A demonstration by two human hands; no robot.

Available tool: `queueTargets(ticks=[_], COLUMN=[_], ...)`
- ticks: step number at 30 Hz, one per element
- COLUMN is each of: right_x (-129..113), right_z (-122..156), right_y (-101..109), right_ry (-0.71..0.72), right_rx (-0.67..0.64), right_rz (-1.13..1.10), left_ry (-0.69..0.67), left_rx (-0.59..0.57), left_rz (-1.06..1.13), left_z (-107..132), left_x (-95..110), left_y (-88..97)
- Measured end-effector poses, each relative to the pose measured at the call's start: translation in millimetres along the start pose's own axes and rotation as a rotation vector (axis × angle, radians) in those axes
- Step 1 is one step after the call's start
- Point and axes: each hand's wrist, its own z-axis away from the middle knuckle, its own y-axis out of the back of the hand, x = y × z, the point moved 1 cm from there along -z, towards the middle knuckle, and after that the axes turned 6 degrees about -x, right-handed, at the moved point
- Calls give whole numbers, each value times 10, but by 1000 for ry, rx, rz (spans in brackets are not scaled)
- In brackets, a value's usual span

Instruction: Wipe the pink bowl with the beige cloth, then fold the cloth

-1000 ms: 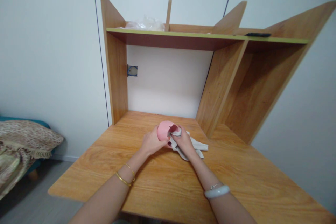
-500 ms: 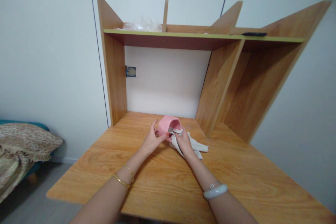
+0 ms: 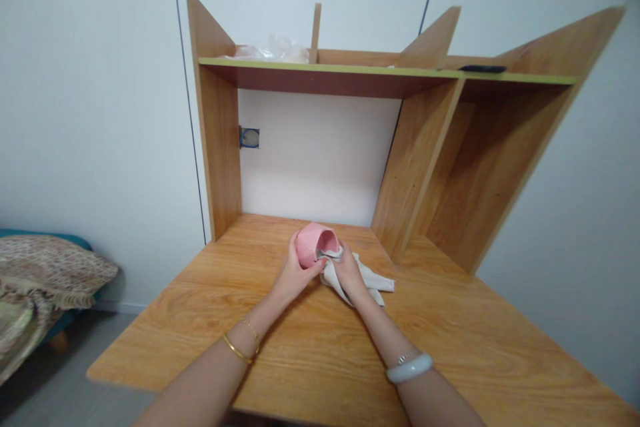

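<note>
Left hand grips pink cup; right hand presses cloth inside

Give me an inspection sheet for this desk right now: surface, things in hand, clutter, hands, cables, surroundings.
Surface: wooden desk, grain visible, no spills seen.
Things in hand: pink cup tilted, mouth toward the right hand; white cloth pushed into its mouth, the rest trailing on the desk.
Clutter: plastic bag and a dark flat object on the top shelf.
Hands: left hand grips the cup; right hand presses the cloth into it.
Cables: nothing seen.
Surroundings: white wall, wall socket behind the desk, patterned blanket at far left.
</note>
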Motion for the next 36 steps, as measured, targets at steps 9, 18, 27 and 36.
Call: queueTargets(ticks=[9, 18, 27, 36], right_x=[-24, -37, -79, 17], right_z=[45, 22, 54, 12], right_y=[143, 205, 124, 74], right_ry=[-31, 22, 27, 10], right_rx=[13, -5, -39, 57], right_rz=[234, 289, 96, -167], left_ry=[84, 125, 116, 91], left_rx=[-29, -100, -39, -146], left_rz=[-143, -313, -369, -68], left_z=[37, 71, 33, 16], left_x=[24, 227, 221, 74], left_y=[26, 90, 166, 83])
